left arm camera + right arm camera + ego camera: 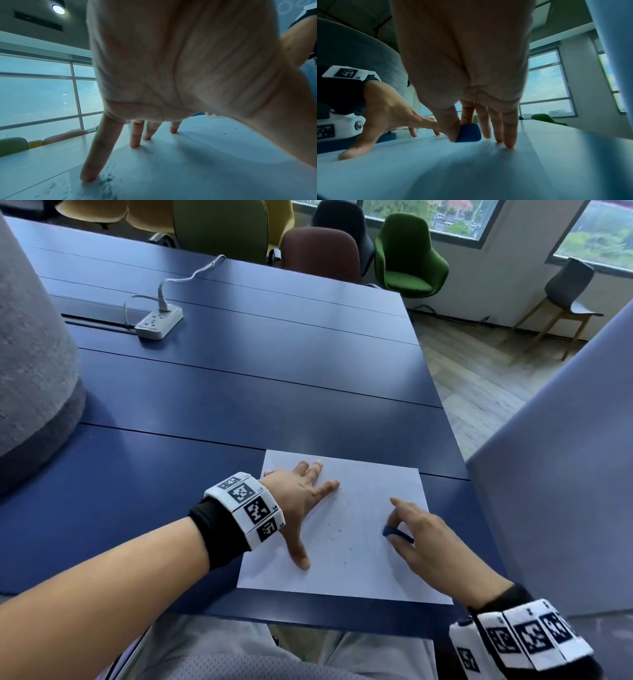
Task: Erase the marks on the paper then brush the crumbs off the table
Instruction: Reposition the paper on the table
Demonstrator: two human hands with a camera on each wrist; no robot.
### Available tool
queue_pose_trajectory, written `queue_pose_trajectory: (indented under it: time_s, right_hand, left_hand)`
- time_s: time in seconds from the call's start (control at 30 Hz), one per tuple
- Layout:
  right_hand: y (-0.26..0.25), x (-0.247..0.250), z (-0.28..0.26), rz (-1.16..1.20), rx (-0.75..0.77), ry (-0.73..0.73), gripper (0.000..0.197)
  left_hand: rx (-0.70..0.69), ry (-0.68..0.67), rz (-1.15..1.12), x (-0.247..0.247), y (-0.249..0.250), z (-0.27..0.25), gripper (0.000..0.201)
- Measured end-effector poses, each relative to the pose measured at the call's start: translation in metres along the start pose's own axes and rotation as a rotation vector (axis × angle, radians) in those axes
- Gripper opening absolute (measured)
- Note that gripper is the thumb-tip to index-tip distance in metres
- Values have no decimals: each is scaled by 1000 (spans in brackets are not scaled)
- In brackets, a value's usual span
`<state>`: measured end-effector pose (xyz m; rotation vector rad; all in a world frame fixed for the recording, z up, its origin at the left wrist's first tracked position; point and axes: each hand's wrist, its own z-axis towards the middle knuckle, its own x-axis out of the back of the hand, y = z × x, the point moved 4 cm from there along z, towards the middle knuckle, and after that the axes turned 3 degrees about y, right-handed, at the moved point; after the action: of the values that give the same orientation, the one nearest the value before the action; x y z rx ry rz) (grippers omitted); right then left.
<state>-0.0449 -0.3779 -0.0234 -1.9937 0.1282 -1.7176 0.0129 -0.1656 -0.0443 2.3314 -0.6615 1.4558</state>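
one paper (pixel 359 542), one eraser (pixel 397 535), two hands

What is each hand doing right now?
Left hand: open, fingers spread flat on the white paper sheet.
Right hand: pinching the small blue eraser.

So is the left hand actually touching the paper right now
Touching. The left wrist view shows the left hand with spread fingertips planted on the paper; the head view agrees.
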Motion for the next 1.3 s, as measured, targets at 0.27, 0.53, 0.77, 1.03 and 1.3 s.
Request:
queue_pose_trajectory:
  time_s: [0.27,0.53,0.77,1.03,1.3]
  right_hand:
    - [8,-11,-6,-60,-48,-8,30]
    - [2,-8,-6,-121,-110,-42,42]
    - [1,-6,-8,-125,-120,-51,41]
    - [-3,-1,-8,-148,-141,-61,44]
    - [-3,0,-8,-162,-138,-61,39]
  left_hand:
    - [41,-10,25,-3,10,-21,128]
    - [-422,-24,65,-46,97,-48,97]
    - [-64,-59,-16,-47,18,-45,98]
    - [-367,142,57,-61,65,-58,87]
    - [113,-35,-41,-31,-5,-37,124]
